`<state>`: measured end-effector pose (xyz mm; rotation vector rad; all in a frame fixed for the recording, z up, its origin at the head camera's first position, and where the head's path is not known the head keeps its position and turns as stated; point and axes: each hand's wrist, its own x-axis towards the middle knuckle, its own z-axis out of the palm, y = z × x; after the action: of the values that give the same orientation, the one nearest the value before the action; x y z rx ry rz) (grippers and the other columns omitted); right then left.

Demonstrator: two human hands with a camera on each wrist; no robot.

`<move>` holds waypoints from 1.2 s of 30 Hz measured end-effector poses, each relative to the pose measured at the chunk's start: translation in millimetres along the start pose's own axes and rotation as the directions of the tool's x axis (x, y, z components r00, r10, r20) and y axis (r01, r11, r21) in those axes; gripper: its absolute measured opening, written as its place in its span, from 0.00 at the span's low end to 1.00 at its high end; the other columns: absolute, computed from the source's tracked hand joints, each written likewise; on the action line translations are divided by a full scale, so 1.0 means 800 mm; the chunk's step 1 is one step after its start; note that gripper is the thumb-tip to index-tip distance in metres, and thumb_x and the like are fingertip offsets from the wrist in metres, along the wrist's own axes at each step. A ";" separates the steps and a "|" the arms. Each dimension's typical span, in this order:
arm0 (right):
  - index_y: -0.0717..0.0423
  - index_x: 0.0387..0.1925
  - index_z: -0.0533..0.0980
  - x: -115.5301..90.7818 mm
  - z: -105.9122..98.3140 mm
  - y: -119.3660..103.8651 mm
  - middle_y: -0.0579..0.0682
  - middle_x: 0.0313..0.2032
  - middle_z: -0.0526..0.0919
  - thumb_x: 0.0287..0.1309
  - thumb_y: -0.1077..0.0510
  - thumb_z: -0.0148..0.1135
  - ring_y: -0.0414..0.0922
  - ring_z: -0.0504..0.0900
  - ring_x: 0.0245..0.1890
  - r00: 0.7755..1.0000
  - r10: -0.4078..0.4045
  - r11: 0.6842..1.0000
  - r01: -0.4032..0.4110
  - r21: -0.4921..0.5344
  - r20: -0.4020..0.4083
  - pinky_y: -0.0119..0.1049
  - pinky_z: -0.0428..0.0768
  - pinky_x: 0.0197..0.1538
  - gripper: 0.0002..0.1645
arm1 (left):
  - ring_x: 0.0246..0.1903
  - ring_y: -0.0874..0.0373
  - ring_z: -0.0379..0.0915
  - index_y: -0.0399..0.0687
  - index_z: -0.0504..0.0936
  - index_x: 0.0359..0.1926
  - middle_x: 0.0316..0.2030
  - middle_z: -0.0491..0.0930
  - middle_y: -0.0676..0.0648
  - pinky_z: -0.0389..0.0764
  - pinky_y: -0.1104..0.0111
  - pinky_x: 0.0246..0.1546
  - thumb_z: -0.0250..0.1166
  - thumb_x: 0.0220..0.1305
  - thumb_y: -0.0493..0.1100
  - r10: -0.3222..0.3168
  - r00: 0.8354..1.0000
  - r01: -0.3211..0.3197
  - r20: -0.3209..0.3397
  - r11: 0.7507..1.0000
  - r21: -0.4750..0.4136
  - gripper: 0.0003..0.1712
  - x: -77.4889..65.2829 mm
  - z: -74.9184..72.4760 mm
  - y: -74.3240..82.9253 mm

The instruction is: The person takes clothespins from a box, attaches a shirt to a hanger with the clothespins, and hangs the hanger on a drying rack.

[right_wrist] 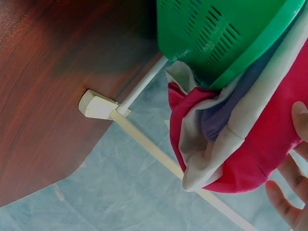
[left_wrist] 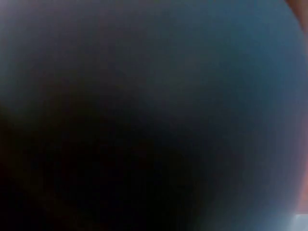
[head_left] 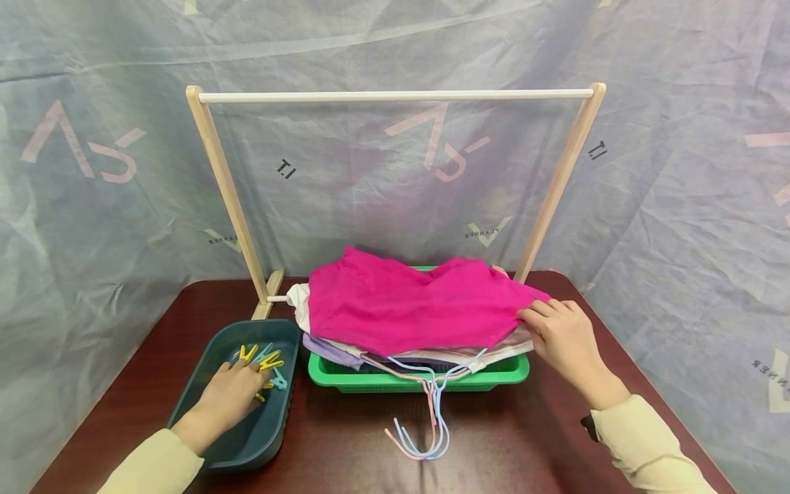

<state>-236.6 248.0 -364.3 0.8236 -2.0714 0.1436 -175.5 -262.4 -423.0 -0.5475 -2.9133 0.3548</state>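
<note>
My left hand (head_left: 228,394) reaches down into a dark blue-grey bin (head_left: 212,336), among yellow and teal clothespins (head_left: 270,361). Its fingertips are hidden, and I cannot tell whether they grip a clothespin. The left wrist view is dark and blurred. At the right, my right hand (head_left: 566,343) pinches the side of a bright pink garment (head_left: 407,302) between thumb and fingers. That garment lies spread over other clothes on a green basket (head_left: 420,379). In the right wrist view, the thumb (right_wrist: 301,118) presses on the pink cloth, with white and purple cloth layered beside it.
Blue and pink hangers (head_left: 439,412) stick out from under the pile, hooks toward me. Behind the basket stands a wooden rack with a white top bar (head_left: 395,96). Everything stands on a dark reddish-brown table (head_left: 487,446), with grey sheeting (head_left: 352,178) hanging around it.
</note>
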 end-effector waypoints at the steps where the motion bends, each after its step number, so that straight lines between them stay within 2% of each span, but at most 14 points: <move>1: 0.58 0.28 0.80 0.000 0.000 0.000 0.52 0.25 0.81 0.37 0.66 0.61 0.49 0.75 0.26 1.000 0.002 1.000 -0.002 0.001 -0.004 0.45 0.69 0.34 0.10 | 0.32 0.50 0.74 0.48 0.81 0.36 0.30 0.79 0.47 0.72 0.57 0.30 0.76 0.34 0.45 0.003 1.000 -0.003 -0.012 1.000 0.009 0.22 0.000 0.002 0.000; 6: 0.58 0.28 0.80 0.003 0.000 0.001 0.52 0.25 0.81 0.37 0.67 0.61 0.49 0.75 0.25 1.000 0.012 1.000 -0.012 0.000 -0.026 0.45 0.69 0.33 0.10 | 0.32 0.50 0.72 0.49 0.80 0.35 0.29 0.78 0.47 0.70 0.58 0.29 0.77 0.33 0.46 0.009 0.998 -0.007 -0.061 0.999 0.037 0.23 0.002 0.011 0.000; 13: 0.58 0.27 0.80 0.008 -0.002 0.000 0.51 0.23 0.80 0.41 0.66 0.60 0.48 0.72 0.22 0.999 0.034 0.999 -0.034 0.010 -0.029 0.44 0.68 0.32 0.07 | 0.33 0.50 0.73 0.50 0.79 0.35 0.30 0.79 0.47 0.72 0.56 0.32 0.77 0.33 0.48 0.007 0.996 -0.003 -0.092 0.999 0.035 0.24 0.002 0.021 -0.001; 23: 0.56 0.25 0.80 0.012 -0.002 0.001 0.49 0.23 0.80 0.38 0.68 0.61 0.49 0.73 0.22 0.997 0.071 0.997 -0.072 -0.007 -0.036 0.43 0.67 0.29 0.08 | 0.34 0.49 0.74 0.47 0.78 0.36 0.32 0.81 0.46 0.73 0.54 0.33 0.76 0.36 0.48 -0.003 0.995 0.003 -0.098 1.000 0.002 0.24 0.004 0.026 -0.005; 36: 0.55 0.23 0.80 0.018 -0.004 0.004 0.47 0.21 0.80 0.38 0.67 0.63 0.48 0.73 0.21 0.994 0.109 0.994 -0.109 -0.008 0.001 0.43 0.67 0.27 0.06 | 0.34 0.48 0.75 0.49 0.78 0.37 0.33 0.82 0.47 0.72 0.50 0.36 0.76 0.35 0.46 0.004 0.996 -0.007 -0.089 0.999 -0.035 0.24 0.004 0.030 -0.003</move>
<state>-241.6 244.4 -350.9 0.7058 -2.1173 0.1945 -184.3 -268.1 -444.6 -0.5611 -2.8377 0.2733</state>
